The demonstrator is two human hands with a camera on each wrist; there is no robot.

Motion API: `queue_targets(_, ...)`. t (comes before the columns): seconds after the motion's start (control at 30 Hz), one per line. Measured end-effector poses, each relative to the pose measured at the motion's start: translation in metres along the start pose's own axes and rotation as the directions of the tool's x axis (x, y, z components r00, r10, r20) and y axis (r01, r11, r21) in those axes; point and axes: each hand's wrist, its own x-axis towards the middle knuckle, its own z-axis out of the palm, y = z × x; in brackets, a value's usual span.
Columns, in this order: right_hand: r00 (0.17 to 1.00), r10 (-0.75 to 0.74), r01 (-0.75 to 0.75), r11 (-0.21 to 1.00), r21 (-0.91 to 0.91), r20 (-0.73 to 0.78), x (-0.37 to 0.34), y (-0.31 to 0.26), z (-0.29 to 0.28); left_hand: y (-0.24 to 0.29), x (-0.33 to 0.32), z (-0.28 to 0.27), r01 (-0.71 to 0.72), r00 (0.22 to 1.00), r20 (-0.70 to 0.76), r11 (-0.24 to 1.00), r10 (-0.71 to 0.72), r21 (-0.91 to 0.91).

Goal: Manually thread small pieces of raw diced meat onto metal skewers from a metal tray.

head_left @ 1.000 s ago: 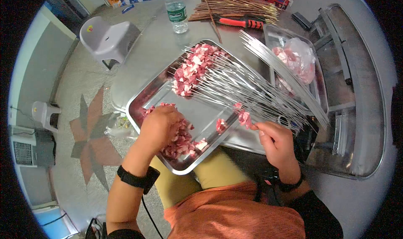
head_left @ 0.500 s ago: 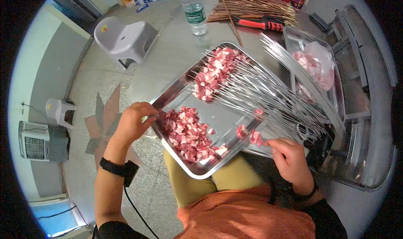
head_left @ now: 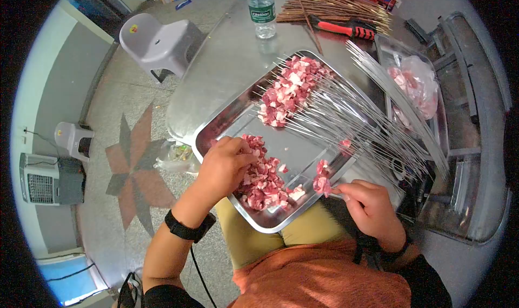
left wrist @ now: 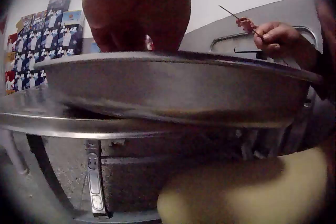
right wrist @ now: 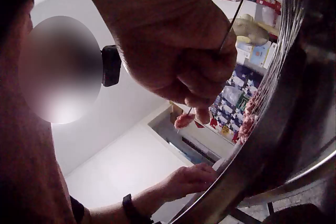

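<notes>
My left hand (head_left: 224,165) reaches down into a heap of cut raw meat (head_left: 265,186) at the near left of a steel tray (head_left: 286,148). Its fingertips are hidden among the pieces, so I cannot tell whether they pinch one. Off the tray's near right side, my right hand (head_left: 374,208) grips a thin metal skewer (right wrist: 239,9). A few pieces of meat (head_left: 322,185) are threaded on it, beyond the thumb and fingers. The left wrist view shows the skewer's bare tip past the meat.
Loaded skewers lie across the tray's far side, their meat (head_left: 292,89) leftmost and bare shafts (head_left: 351,121) rightward. A bundle of flat metal skewers (head_left: 397,100) crosses a second tray with bagged meat (head_left: 416,86). Behind stand a water bottle (head_left: 262,13), brown sticks (head_left: 335,8) and a red-handled tool (head_left: 343,29).
My left hand went from the heap out to the tray's left rim, then back into the heap. The right hand stays by the tray's near right side with the skewer. The head view has shifted.
</notes>
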Motion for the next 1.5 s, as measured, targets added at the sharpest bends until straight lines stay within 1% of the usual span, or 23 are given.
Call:
queue_targets(0.07,1.0,-0.003,0.003,1.0,0.02,0.005,0.001,-0.004,0.001,0.0,0.004,0.006,-0.018,1.0,-0.003,0.999,0.018,0.037)
queue_targets(0.13,1.0,-0.005,0.005,1.0,0.01,0.005,0.0,-0.005,0.001,0.003,0.009,0.01,0.035,0.999,-0.019,0.989,-0.033,0.146)
queue_targets(0.23,1.0,0.004,-0.004,1.0,0.0,0.014,0.0,-0.007,-0.002,-0.005,0.012,0.023,-0.007,0.999,-0.035,0.979,0.015,0.202)
queue_targets(0.33,0.999,0.01,-0.009,1.0,-0.012,0.031,-0.001,-0.008,-0.004,0.0,0.016,0.019,0.002,1.0,-0.013,0.971,0.001,0.237)
queue_targets(0.37,0.999,0.005,-0.004,1.0,-0.021,0.033,-0.001,-0.008,-0.004,0.0,0.016,0.016,0.0,1.0,-0.015,0.971,0.004,0.238)
queue_targets(0.43,1.0,-0.016,0.016,1.0,-0.017,0.006,-0.002,-0.005,-0.004,-0.002,0.013,0.005,0.02,1.0,-0.022,0.997,-0.018,0.072)
queue_targets(0.47,0.999,-0.034,0.034,0.999,-0.011,-0.014,-0.002,-0.004,-0.003,-0.004,0.01,0.001,0.016,1.0,-0.021,0.997,-0.015,0.071)
queue_targets(0.53,0.999,-0.043,0.043,0.999,-0.014,-0.013,-0.001,-0.004,-0.003,-0.006,0.003,-0.006,0.041,0.989,-0.139,0.997,-0.049,-0.064)
queue_targets(0.63,0.999,-0.051,0.051,0.999,-0.002,-0.006,0.003,-0.006,0.001,-0.006,-0.001,-0.006,0.061,0.984,-0.162,0.993,-0.077,-0.097)
queue_targets(0.67,0.999,-0.048,0.048,0.999,0.011,-0.002,0.004,-0.006,0.003,-0.006,0.0,-0.003,0.061,0.984,-0.163,0.994,-0.076,-0.095)
queue_targets(0.73,0.998,-0.057,0.058,0.998,0.014,-0.021,0.005,-0.004,0.009,-0.004,0.004,0.008,0.05,0.997,-0.054,0.998,-0.048,0.039)
queue_targets(0.87,0.998,-0.061,0.062,0.998,0.019,-0.035,0.005,-0.003,0.012,-0.003,0.012,0.019,0.055,0.998,-0.039,0.992,-0.051,0.115)
queue_targets(0.93,0.998,-0.053,0.054,0.998,0.011,-0.03,0.004,-0.004,0.008,-0.004,0.012,0.014,0.094,0.995,-0.027,0.995,-0.093,0.015)
queue_targets(0.97,0.999,-0.046,0.046,0.999,0.008,-0.024,0.004,-0.003,0.006,-0.007,0.009,0.011,0.093,0.995,-0.027,0.996,-0.092,0.014)
queue_targets(1.03,0.999,-0.033,0.033,0.999,0.003,-0.023,0.004,-0.001,0.006,-0.014,0.003,0.002,0.136,0.984,-0.064,0.94,-0.164,-0.312)
queue_targets(1.07,0.999,-0.027,0.027,1.0,0.0,-0.02,0.005,0.0,0.007,-0.012,-0.001,-0.005,0.203,0.972,-0.027,0.89,-0.234,-0.408)
queue_targets(1.1,0.999,-0.034,0.034,0.999,0.004,-0.018,0.006,0.001,0.009,-0.01,-0.004,-0.006,0.208,0.97,-0.029,0.891,-0.239,-0.403)
queue_targets(1.17,0.998,-0.052,0.053,0.998,0.017,-0.042,0.007,0.002,0.014,-0.004,-0.007,-0.005,0.286,0.914,0.028,0.592,-0.405,-0.754)
queue_targets(1.2,0.998,-0.054,0.054,0.998,0.016,-0.043,0.008,0.002,0.016,-0.001,-0.007,-0.008,0.326,0.9,0.118,0.469,-0.419,-0.821)
queue_targets(1.23,0.996,-0.068,0.07,0.997,0.034,-0.052,0.009,0.002,0.018,-0.002,-0.008,-0.006,0.325,0.901,0.118,0.47,-0.418,-0.821)
queue_targets(1.3,0.995,-0.081,0.084,0.995,0.05,-0.06,0.008,0.001,0.019,-0.007,-0.013,0.002,0.406,0.85,0.179,0.398,-0.496,-0.823)
queue_targets(1.43,0.998,-0.055,0.055,0.998,0.009,-0.037,0.007,-0.002,0.015,-0.001,-0.013,0.003,0.335,0.88,0.174,0.319,-0.442,-0.887)
queue_targets(1.5,0.998,-0.051,0.051,0.999,-0.001,-0.04,0.005,-0.001,0.015,0.009,-0.012,-0.004,0.399,0.867,0.071,0.601,-0.493,-0.693)
